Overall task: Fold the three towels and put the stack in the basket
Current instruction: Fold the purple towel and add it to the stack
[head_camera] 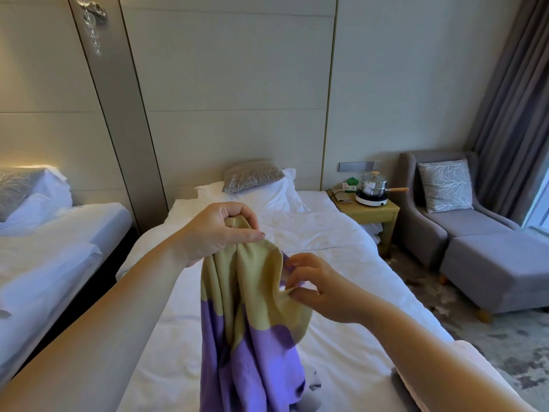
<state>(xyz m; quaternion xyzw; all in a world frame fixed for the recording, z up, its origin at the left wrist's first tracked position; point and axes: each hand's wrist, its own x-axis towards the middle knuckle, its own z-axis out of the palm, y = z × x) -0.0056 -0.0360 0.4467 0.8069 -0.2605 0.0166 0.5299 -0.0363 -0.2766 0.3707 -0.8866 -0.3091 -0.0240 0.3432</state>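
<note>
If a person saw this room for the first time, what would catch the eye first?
The yellow and purple towel hangs in the middle, above the white bed. The left hand grips its top and the right hand pinches an edge lower down. Further back on the right, a steel pot stands on a hotplate on the bedside table beside a grey armchair.

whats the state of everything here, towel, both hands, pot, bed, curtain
towel, unfolded, hanging bunched over the bed
left hand, grips the towel's top edge
right hand, pinches the towel's yellow edge lower down
pot, lid on, sitting on the cooker
bed, made, sheet wrinkled
curtain, hanging gathered in folds
</note>
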